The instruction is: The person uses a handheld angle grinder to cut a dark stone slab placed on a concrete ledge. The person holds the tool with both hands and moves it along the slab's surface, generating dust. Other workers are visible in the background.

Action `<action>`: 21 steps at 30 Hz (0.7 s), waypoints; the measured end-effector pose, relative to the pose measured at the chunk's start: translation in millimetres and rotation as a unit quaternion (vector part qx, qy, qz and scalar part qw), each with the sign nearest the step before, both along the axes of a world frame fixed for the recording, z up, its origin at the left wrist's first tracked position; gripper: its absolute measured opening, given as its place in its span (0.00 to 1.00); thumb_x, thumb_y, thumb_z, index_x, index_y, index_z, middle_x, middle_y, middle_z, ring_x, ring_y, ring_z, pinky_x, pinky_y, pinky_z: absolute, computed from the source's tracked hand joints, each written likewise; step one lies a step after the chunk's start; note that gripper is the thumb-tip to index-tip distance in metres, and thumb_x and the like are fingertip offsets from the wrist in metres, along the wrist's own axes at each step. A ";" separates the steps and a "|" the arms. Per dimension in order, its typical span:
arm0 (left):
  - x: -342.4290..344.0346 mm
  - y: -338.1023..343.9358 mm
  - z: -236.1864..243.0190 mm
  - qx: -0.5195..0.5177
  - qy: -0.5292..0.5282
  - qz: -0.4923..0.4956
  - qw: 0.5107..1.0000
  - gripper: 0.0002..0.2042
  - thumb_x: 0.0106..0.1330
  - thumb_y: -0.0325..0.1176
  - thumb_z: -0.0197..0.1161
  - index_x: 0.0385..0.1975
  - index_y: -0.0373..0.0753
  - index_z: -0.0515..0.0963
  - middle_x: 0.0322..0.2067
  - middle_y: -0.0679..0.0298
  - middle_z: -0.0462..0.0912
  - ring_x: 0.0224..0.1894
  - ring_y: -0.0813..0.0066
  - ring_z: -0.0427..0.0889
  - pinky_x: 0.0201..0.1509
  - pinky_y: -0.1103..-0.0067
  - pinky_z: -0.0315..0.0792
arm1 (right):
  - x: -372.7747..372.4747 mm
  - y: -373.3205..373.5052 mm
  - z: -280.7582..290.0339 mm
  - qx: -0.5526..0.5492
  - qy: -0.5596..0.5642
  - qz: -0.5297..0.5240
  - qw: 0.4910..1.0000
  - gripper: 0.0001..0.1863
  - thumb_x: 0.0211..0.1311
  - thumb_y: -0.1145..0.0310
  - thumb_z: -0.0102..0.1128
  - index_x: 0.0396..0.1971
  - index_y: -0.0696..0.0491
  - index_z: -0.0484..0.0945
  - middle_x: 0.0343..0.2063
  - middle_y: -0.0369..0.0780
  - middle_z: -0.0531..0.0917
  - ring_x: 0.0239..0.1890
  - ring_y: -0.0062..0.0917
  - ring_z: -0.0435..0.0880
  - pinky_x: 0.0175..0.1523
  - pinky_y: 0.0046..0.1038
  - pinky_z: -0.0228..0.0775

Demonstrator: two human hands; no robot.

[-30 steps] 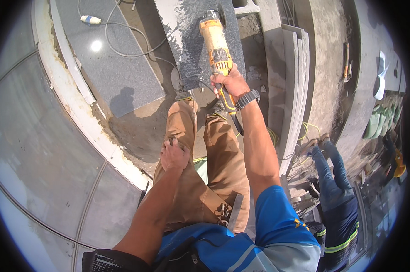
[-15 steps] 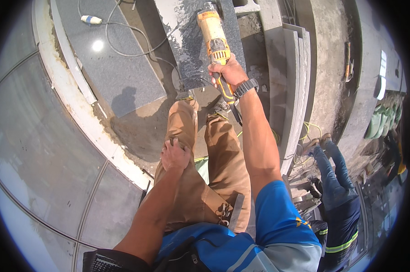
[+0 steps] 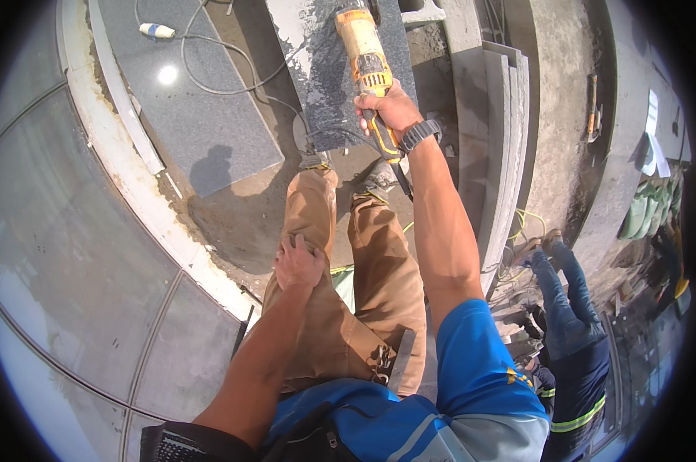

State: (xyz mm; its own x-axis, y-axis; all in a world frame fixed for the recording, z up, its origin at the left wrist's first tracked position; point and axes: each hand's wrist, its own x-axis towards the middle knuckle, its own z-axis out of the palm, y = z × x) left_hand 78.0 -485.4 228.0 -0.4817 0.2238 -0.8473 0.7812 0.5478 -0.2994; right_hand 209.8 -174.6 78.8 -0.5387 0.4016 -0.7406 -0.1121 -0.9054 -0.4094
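Over the slab, my right hand clamps the grinder; one-handed, it could twist. Left hand on trousers: grip unclear.

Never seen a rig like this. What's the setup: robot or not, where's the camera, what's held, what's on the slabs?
No robot: these are a person's bare hands. A wide fisheye camera on the wearer's head looks down, so straight edges bend near the rim and picture left is the wearer's left.

The right hand grips a yellow power tool, apparently an angle grinder, over a dark grey slab with a whitish patch. The left hand rests on the brown trousers.

At upper left, a pale plug and part of a cable lie on another grey slab. At right is a co-worker in jeans.
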 end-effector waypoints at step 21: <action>-0.9 5.8 2.3 -0.020 0.001 -0.002 1.000 0.31 0.68 0.51 0.60 0.69 0.45 0.71 0.67 0.53 0.69 0.66 0.49 0.75 0.68 0.58 0.68 | 23.3 -53.3 30.4 -0.039 -0.040 -0.026 0.998 0.31 0.60 0.81 0.69 0.53 0.51 0.56 0.28 0.44 0.81 0.19 0.28 0.82 0.21 0.32 0.79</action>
